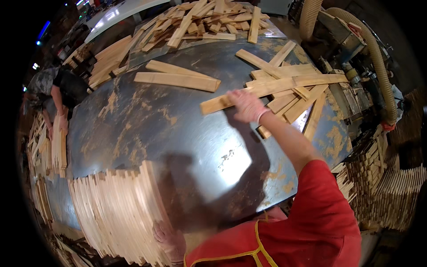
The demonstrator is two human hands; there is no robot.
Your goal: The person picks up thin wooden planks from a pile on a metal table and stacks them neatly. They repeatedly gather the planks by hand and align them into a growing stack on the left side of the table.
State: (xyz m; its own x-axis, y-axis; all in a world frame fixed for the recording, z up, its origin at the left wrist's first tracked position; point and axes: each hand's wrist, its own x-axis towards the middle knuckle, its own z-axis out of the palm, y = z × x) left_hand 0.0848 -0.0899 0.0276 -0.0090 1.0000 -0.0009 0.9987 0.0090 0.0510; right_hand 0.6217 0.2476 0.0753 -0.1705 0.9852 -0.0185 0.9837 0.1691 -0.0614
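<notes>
My right hand (248, 106), in a pale pink glove, reaches far across the metal table and is closed on a long wooden board (302, 81). The board lies over a loose heap of wooden strips (284, 103), its left end sticking out past my fingers. At the near edge, my left hand (169, 239), also gloved, lies against the near right end of a tight row of upright wooden strips (118, 209). Its fingers look stretched along the last strips; nothing separate shows in them.
Two loose boards (178, 80) lie on the metal table (147, 129), with a jumbled wood pile (209, 22) behind. A person (55, 93) handles strips at far left. Machinery with a ribbed hose (382, 66) stands at right, above stacked strips (391, 196).
</notes>
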